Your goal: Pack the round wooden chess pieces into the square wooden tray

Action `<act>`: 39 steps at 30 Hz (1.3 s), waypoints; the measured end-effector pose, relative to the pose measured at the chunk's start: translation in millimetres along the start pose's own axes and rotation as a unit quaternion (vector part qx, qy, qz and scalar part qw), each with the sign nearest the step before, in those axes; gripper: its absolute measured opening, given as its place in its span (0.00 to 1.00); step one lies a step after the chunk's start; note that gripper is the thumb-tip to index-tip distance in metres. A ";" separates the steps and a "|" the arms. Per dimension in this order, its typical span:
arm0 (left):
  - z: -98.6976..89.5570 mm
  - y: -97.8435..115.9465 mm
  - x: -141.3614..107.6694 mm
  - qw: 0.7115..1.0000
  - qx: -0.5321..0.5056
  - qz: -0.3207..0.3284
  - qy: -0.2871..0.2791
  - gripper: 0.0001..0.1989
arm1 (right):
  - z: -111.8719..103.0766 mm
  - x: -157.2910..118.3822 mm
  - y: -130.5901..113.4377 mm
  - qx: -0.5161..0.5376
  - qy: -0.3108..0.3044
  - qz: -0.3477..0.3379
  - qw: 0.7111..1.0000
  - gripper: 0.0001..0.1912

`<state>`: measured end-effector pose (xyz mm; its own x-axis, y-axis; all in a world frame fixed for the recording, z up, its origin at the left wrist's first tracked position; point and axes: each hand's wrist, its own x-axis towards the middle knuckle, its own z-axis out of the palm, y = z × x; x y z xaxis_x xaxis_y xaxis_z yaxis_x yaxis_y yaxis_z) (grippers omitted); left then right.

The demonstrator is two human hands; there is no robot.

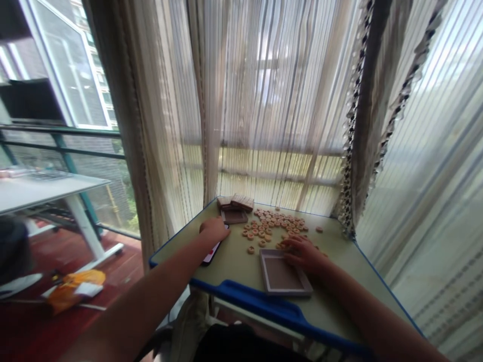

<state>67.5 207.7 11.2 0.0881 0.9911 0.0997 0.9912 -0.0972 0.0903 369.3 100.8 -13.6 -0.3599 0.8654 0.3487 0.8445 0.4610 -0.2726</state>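
Pale green tabletop (234, 269) with blue edge trim (256, 301). On it, loose round wooden discs (271, 226) scattered mid-table, a shallow rectangular tray (283, 274) near the front, a smaller dark tray (234, 216) and stacked wooden pieces (236, 202) at the far corner. Phone (212, 253) at left, partly hidden.

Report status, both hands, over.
Left hand on black phone. Right hand at scattered wooden discs, beside brown framed tray. Stacked wooden tiles beyond left hand.

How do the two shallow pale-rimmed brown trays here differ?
The near brown tray lies by the front edge of the pale green table, the far brown tray back by the stacked wooden blocks. The near tray looks larger and lighter, the far darker. Both are flat rimmed rectangles.
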 end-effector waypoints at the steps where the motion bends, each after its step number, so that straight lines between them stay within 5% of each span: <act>1: -0.1 0.4 0.4 1.000 -0.002 -0.002 0.001 0.25 | 2.4 1.1 -0.2 0.005 -0.007 -0.007 1.000 0.16; 11: -12.5 -3.3 -1.0 0.999 -0.021 -0.036 0.010 0.27 | 13.0 5.4 -2.5 0.013 0.076 0.083 0.994 0.09; 14: -19.4 11.0 -17.4 0.996 0.023 -0.016 0.084 0.24 | 12.6 4.3 -8.5 0.021 0.067 0.077 0.994 0.09; 18: -23.1 55.0 -34.4 0.985 0.034 0.083 0.148 0.14 | 13.0 3.2 -13.5 0.019 0.063 0.054 0.996 0.09; 21: -18.6 93.4 -32.2 0.970 0.003 0.220 0.102 0.13 | 11.9 2.4 -14.5 0.013 0.075 0.037 0.996 0.09; 24: -9.5 122.5 -22.8 0.958 -0.030 0.276 0.077 0.16 | 8.0 0.8 -11.6 0.008 0.099 0.031 0.995 0.09; 30: 11.1 138.1 -18.8 0.829 -0.052 0.556 0.032 0.12 | 0.6 0.7 14.6 -0.038 0.198 0.111 0.973 0.08; 39: 12.5 120.4 -23.3 0.839 -0.033 0.544 0.014 0.08 | 2.4 -4.4 38.8 -0.019 0.193 0.160 0.968 0.09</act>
<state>186.0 174.1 7.4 0.9327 0.3110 0.1824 0.3189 -0.9477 -0.0146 402.7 115.3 -27.9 0.0924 0.8210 0.5634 0.9050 0.1667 -0.3915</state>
